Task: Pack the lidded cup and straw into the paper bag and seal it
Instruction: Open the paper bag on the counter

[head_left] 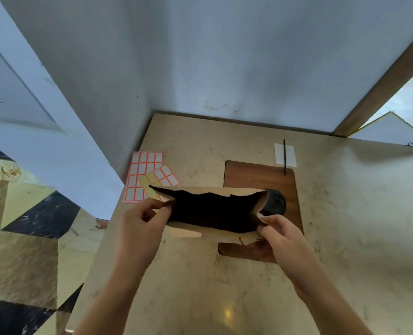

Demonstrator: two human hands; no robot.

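From my remote seat I see two bare forearms rising from the bottom edge of the frame, no sleeves, watch, rings or gloves on them, ending in the left hand (pixel 142 221) and right hand (pixel 281 234), nails short and unpainted.

**Marbled beige table and what lies on it**

The beige, marble-patterned table (pixel 224 286) stands against a pale wall. On its right-centre lies a dark brown rectangular wooden board with rounded corners (pixel 258 177). Beyond the board's far right corner sits a small white paper slip (pixel 290 154), with a thin black straw (pixel 284 157) lying across it and reaching onto the board. At the far left lie sheets of white, orange-bordered stickers (pixel 143 165), overlapping.
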